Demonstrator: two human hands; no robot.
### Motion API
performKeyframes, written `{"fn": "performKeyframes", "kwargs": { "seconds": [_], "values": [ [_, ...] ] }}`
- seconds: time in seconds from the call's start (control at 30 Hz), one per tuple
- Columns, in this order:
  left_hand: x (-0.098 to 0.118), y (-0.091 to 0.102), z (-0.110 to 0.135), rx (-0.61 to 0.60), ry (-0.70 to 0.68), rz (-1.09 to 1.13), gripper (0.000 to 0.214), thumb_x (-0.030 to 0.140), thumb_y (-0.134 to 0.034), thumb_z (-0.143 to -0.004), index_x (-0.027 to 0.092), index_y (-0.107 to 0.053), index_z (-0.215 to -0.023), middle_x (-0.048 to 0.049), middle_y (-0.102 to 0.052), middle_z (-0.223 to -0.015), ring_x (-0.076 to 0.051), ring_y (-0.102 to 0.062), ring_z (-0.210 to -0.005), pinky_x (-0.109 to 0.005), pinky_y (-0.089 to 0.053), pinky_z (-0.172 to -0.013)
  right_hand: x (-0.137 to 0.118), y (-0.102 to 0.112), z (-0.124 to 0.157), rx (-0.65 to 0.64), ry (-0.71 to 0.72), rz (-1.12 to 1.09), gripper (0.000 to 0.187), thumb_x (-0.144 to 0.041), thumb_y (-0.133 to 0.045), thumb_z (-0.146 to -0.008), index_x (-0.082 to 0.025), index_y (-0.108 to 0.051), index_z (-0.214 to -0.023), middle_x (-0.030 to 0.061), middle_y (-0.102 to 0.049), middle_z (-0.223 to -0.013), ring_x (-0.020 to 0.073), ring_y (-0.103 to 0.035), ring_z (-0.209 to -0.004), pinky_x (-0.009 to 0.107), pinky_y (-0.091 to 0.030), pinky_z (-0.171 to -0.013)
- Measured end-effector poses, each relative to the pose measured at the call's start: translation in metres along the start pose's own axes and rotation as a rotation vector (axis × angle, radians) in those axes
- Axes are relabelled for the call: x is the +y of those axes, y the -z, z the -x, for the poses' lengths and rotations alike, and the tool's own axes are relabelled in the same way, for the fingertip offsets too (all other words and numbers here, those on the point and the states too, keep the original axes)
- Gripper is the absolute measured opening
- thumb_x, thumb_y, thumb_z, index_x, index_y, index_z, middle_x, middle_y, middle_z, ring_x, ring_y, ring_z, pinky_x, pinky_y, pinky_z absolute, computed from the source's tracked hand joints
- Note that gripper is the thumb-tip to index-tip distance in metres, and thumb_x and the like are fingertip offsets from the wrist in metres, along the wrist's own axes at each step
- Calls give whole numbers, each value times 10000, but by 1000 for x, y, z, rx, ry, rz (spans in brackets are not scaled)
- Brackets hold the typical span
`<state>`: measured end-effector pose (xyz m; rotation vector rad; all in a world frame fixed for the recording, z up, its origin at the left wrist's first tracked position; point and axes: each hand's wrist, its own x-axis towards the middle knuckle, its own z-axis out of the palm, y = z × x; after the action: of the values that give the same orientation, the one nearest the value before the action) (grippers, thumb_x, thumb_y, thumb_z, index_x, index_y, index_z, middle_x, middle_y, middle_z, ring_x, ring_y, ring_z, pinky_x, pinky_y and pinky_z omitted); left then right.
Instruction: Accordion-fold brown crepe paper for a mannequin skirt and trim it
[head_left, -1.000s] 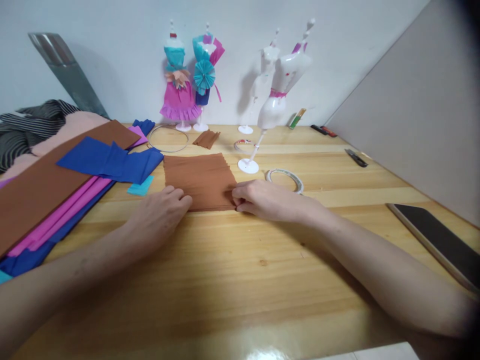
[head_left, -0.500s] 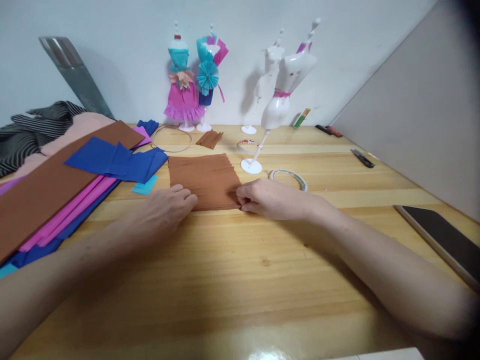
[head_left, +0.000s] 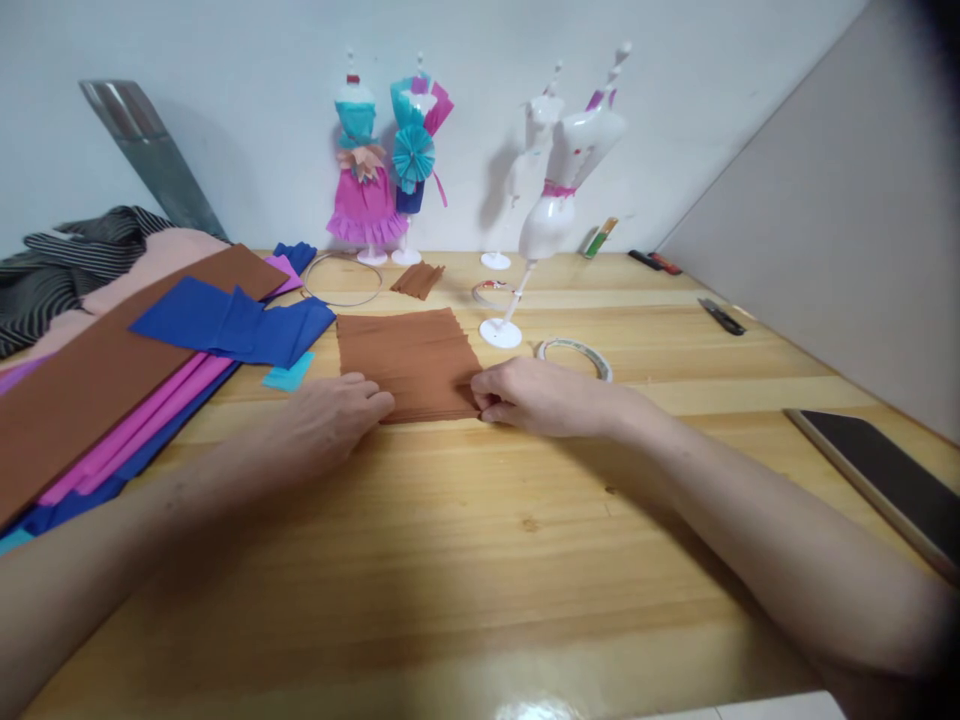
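Note:
A brown crepe paper sheet [head_left: 409, 360] lies flat on the wooden table, with narrow folds along its near edge. My left hand [head_left: 337, 405] is closed at its near left corner, fingers curled onto the folded edge. At the near right corner, my right hand [head_left: 521, 395] pinches the same edge between thumb and fingers. Just beyond the right hand stands a white mannequin [head_left: 551, 215] with a pink band at its waist. A roll of tape [head_left: 576, 352] lies beside that hand. A small turquoise paper piece [head_left: 289, 372] is near the left hand.
Brown paper [head_left: 97, 400], blue paper [head_left: 240, 318] and pink paper are piled at the left. Two dressed mannequins [head_left: 367, 200] stand by the wall, near a wire ring [head_left: 343, 302] and a small pleated brown piece [head_left: 418, 280]. A phone [head_left: 885, 480] and a cutter knife [head_left: 721, 316] lie right.
Both hands stay at the near edge of the brown sheet, almost unmoved. The view has shifted very slightly.

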<state>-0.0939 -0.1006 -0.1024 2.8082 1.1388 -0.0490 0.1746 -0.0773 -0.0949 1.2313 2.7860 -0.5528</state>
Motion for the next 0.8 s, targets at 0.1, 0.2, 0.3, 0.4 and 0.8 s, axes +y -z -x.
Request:
{"fn": "performKeyframes", "kwargs": {
  "seconds": [0.1,0.2,0.3,0.4,0.8],
  "values": [
    [-3,-3,3,14,7,19,194,35,-392,-819,197,-472,-749,-27,-516,-766,-172,-452,-664,-306,-271,-592,3,-2,-1,9,9,-31,121,-86,-501,-759,-183,-531,-693,-20,-556,-634,95,-446,-573,223,-280,-563],
    [-5,-3,0,8,16,25,177,75,-395,-827,194,-469,-718,-22,-507,-724,-165,-442,-634,-307,-264,-577,8,-4,-3,20,9,-58,108,-90,-510,-751,-186,-548,-721,-22,-561,-641,98,-458,-581,220,-285,-566],
    [-5,1,-7,9,31,135,154,150,-430,-815,189,-460,-669,-7,-508,-685,-147,-448,-630,-291,-282,-574,10,-5,-4,19,1,-77,105,-99,-520,-759,-185,-579,-750,-13,-587,-676,102,-477,-601,217,-305,-580],
    [-5,8,-16,-79,158,361,99,171,-475,-724,181,-480,-626,21,-504,-618,-118,-439,-583,-259,-298,-546,10,-3,-5,2,6,-103,99,-108,-526,-770,-179,-594,-759,-11,-592,-689,101,-480,-605,216,-325,-594],
    [-4,7,-9,-61,88,249,152,193,-449,-772,184,-462,-621,9,-519,-644,-128,-452,-618,-268,-299,-581,8,-2,-5,-37,2,-172,88,-119,-550,-767,-160,-625,-747,-9,-619,-683,101,-507,-603,222,-356,-603]
  ]
}}
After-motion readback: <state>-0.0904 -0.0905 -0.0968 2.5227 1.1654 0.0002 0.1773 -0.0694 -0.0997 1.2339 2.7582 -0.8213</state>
